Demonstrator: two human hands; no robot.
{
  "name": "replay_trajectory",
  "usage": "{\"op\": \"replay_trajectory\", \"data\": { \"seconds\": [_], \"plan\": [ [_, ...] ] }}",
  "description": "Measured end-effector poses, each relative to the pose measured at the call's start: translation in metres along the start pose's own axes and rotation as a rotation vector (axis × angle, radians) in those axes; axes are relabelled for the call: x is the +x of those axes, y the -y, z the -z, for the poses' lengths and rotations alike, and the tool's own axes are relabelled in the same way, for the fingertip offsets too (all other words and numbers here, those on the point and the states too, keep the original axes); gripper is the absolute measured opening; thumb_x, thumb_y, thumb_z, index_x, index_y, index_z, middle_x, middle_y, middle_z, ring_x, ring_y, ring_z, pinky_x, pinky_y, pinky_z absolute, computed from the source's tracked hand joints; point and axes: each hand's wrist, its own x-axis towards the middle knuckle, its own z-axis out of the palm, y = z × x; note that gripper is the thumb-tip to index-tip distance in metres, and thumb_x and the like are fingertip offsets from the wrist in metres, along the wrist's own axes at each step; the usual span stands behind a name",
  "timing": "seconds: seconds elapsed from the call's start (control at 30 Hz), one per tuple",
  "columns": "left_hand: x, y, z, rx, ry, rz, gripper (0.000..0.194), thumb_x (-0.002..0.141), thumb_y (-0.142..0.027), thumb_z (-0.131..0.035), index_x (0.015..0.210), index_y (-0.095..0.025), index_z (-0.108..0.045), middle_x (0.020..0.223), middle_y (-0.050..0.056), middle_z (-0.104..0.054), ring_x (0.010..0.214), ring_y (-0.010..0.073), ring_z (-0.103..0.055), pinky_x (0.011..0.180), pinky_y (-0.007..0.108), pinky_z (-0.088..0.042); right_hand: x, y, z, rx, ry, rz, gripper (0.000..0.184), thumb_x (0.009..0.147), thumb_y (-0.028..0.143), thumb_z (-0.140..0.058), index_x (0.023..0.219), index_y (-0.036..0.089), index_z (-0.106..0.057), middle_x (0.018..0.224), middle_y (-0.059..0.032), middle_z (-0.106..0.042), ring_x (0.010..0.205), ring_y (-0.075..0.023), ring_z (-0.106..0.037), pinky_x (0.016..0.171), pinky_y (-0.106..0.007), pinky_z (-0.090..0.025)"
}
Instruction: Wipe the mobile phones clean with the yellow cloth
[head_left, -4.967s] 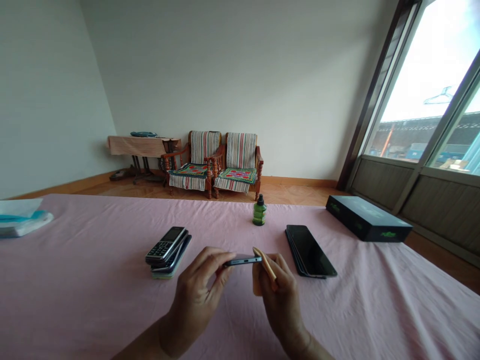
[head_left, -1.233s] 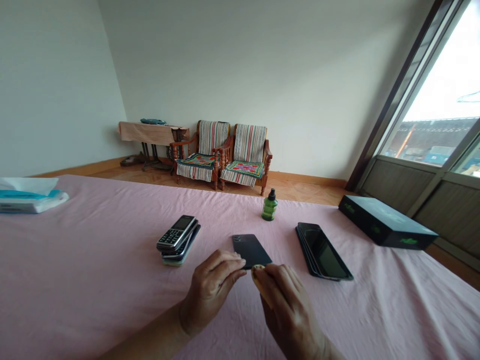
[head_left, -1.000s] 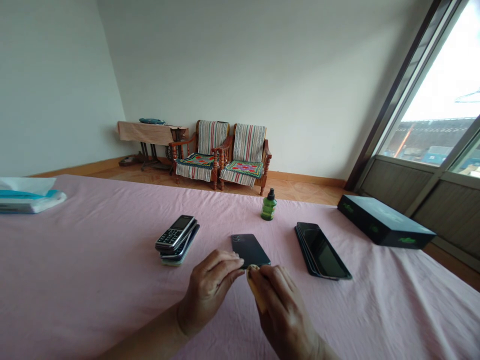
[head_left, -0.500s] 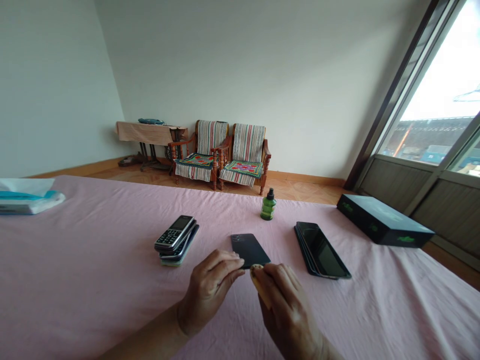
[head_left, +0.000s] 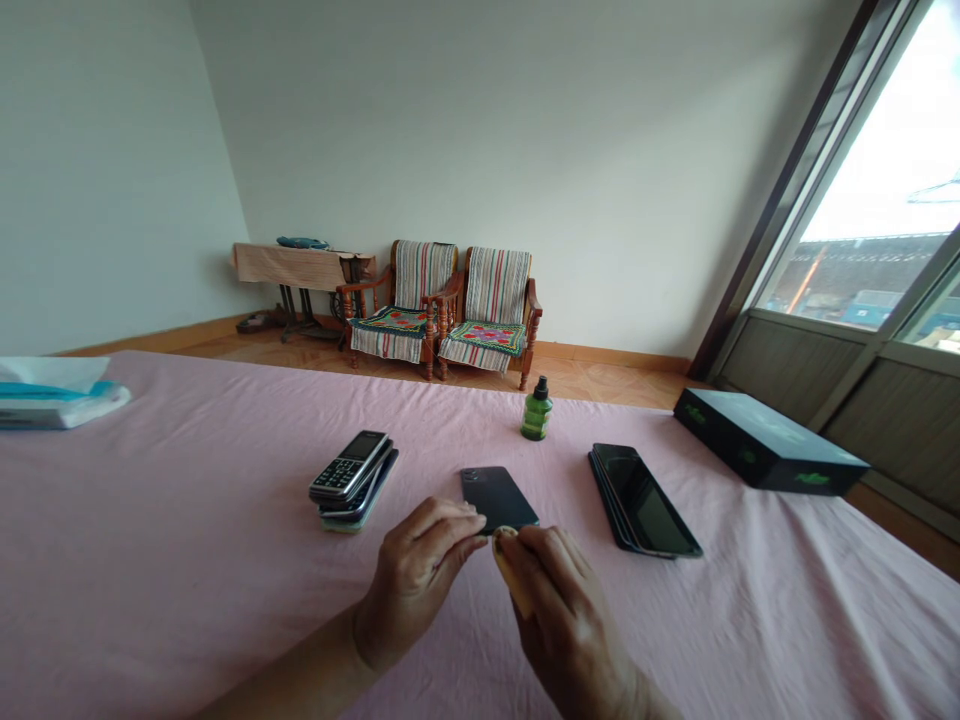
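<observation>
A dark smartphone is between my hands, its back with the camera lenses facing up. My left hand pinches its near left edge between fingers and thumb. My right hand is closed on a folded yellowish cloth, pressed against the phone's near edge. Most of the cloth is hidden by my fingers. To the left lies a stack of phones, with a keypad phone on top. To the right is another stack of phones, its top one with a black screen facing up.
A green spray bottle stands beyond the phone on the pink cloth. A black box lies at the far right. A pack of tissues is at the left edge. Two wooden chairs stand against the back wall.
Five seconds ago the phone was held edge-on; now its back shows. Over the last second the cloth in my right hand has shifted slightly right and back left along the near edge.
</observation>
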Motion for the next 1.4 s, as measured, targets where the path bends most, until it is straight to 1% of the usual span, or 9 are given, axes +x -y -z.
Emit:
{"op": "replay_trajectory", "data": {
  "seconds": [0.17,0.37,0.57,0.7,0.9,1.07,1.2,1.4],
  "plan": [
    [0.0008,-0.0005,0.0,-0.011,0.013,-0.004,0.014,0.087,-0.008,-0.062,0.098,-0.015,-0.065,0.088,0.005,-0.064,0.085,0.0167,-0.066,0.075,0.025,-0.057,0.0008,0.0007,-0.0002,-0.013,-0.011,-0.01,0.026,0.089,0.003,-0.049,0.112,0.013,-0.057,0.087,-0.009,-0.058,0.075,-0.0188,-0.053,0.065,-0.032,-0.049],
    [0.0008,-0.0015,0.0009,-0.001,0.013,-0.018,0.016,0.086,-0.007,-0.062,0.099,-0.016,-0.065,0.088,0.005,-0.064,0.086,0.0164,-0.066,0.077,0.025,-0.056,-0.0009,-0.0003,-0.0002,0.005,0.012,-0.027,0.024,0.089,0.005,-0.05,0.111,0.013,-0.057,0.087,-0.0088,-0.058,0.075,-0.019,-0.053,0.065,-0.033,-0.048],
    [0.0009,-0.0005,0.0007,-0.003,0.011,-0.01,0.017,0.086,-0.006,-0.061,0.099,-0.016,-0.065,0.089,0.005,-0.065,0.087,0.0168,-0.065,0.078,0.026,-0.056,0.0005,-0.0003,0.0005,0.01,0.015,-0.002,0.027,0.089,0.002,-0.049,0.113,0.012,-0.056,0.088,-0.0094,-0.059,0.075,-0.0189,-0.052,0.065,-0.033,-0.048],
    [0.0004,-0.0007,0.0009,0.002,0.015,-0.018,0.017,0.086,-0.006,-0.062,0.1,-0.016,-0.065,0.089,0.005,-0.065,0.087,0.0167,-0.066,0.078,0.026,-0.056,0.0014,0.0003,0.0009,0.003,-0.002,-0.028,0.024,0.089,0.003,-0.05,0.109,0.013,-0.057,0.086,-0.0083,-0.058,0.074,-0.0187,-0.052,0.065,-0.032,-0.048],
    [0.0012,-0.0013,0.0014,0.009,0.01,-0.011,0.014,0.087,-0.009,-0.06,0.098,-0.017,-0.065,0.088,0.004,-0.065,0.085,0.0173,-0.067,0.076,0.027,-0.058,0.0015,0.0002,-0.0007,0.026,0.01,-0.019,0.024,0.09,0.004,-0.049,0.111,0.012,-0.057,0.087,-0.0089,-0.058,0.075,-0.0185,-0.052,0.065,-0.032,-0.048],
    [0.0016,-0.0011,0.0004,0.008,0.011,-0.01,0.015,0.087,-0.008,-0.061,0.098,-0.016,-0.065,0.088,0.005,-0.065,0.085,0.0167,-0.066,0.076,0.026,-0.057,0.0014,-0.0005,-0.0006,-0.005,-0.015,-0.036,0.024,0.089,0.005,-0.05,0.111,0.013,-0.057,0.085,-0.0083,-0.058,0.074,-0.0186,-0.052,0.064,-0.032,-0.048],
    [0.0014,-0.0021,0.0005,0.003,0.016,-0.015,0.015,0.087,-0.007,-0.06,0.099,-0.016,-0.065,0.088,0.005,-0.065,0.086,0.0166,-0.066,0.078,0.026,-0.057,0.0013,0.0009,-0.0021,0.023,0.012,-0.024,0.023,0.091,0.006,-0.048,0.111,0.013,-0.057,0.086,-0.0085,-0.058,0.075,-0.0186,-0.054,0.065,-0.032,-0.048],
    [0.0016,-0.0011,0.0017,0.015,0.008,-0.02,0.015,0.087,-0.008,-0.061,0.099,-0.017,-0.065,0.088,0.004,-0.065,0.085,0.0165,-0.066,0.076,0.026,-0.057,0.0004,-0.0008,-0.0008,0.002,-0.016,-0.019,0.025,0.09,0.005,-0.05,0.112,0.013,-0.058,0.088,-0.0083,-0.059,0.076,-0.018,-0.055,0.067,-0.031,-0.049]
  ]
}}
